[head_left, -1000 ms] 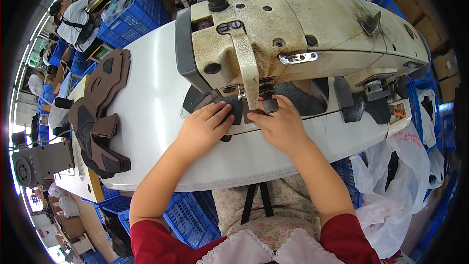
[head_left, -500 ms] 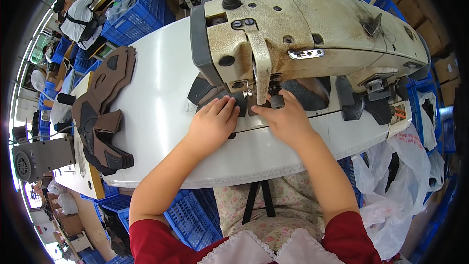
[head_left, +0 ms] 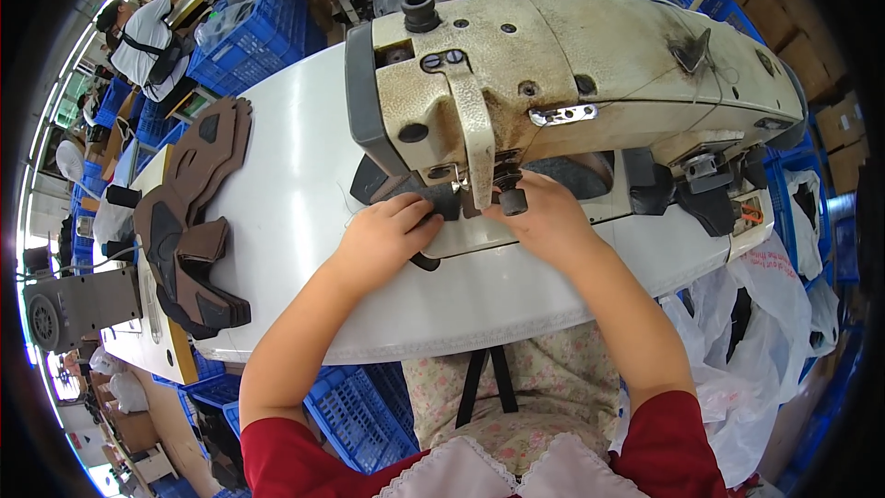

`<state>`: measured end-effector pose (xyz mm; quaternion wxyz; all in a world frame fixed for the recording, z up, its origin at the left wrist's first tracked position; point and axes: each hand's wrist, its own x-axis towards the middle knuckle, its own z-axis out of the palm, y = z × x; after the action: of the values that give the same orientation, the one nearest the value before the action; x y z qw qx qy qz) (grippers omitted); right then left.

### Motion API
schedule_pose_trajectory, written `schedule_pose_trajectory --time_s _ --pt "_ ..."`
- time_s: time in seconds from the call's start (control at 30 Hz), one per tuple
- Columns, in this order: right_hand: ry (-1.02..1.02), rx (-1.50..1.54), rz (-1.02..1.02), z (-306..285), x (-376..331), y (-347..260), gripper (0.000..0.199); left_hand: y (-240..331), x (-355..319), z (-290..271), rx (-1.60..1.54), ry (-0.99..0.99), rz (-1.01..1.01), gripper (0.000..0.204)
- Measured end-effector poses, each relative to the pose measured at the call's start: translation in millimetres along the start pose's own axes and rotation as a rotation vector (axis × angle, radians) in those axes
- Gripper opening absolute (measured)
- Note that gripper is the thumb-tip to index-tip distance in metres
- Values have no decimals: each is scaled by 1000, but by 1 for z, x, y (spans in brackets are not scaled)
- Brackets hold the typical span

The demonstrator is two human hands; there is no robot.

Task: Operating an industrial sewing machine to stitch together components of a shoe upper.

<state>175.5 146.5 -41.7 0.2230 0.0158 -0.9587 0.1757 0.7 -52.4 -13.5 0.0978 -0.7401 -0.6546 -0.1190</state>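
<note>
A sewing machine (head_left: 498,65) with a worn cream head stands in front of me. Under its needle area lies a brown and black shoe upper piece (head_left: 576,172), partly hidden by the machine head and my hands. Left of the needle, my left hand (head_left: 385,238) grips the piece's dark near edge, fingers bent and thumb close to them. My right hand (head_left: 550,219) holds the piece just right of the presser area. Its thumb points toward the needle, and some fingertips are hidden behind a black knob (head_left: 513,200).
Stacked brown and black upper pieces (head_left: 194,221) lie on the white table (head_left: 295,129) at left. Dark pieces (head_left: 705,207) sit right of the machine. Around the table are blue crates (head_left: 258,32) and plastic bags (head_left: 737,360). Another person (head_left: 147,41) is at far left.
My left hand has shifted slightly left and nearer, its fingers more bent. The right hand has turned a little around the piece. The whole view has moved slightly.
</note>
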Motion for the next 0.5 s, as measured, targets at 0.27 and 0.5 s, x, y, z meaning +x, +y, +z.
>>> schedule_pose_trajectory --time_s 0.27,0.5 --pt "72 44 -12 -3 5 2 10 6 7 7 12 81 -35 18" --pt "11 34 25 -5 13 11 7 8 17 6 69 123 -37 13"
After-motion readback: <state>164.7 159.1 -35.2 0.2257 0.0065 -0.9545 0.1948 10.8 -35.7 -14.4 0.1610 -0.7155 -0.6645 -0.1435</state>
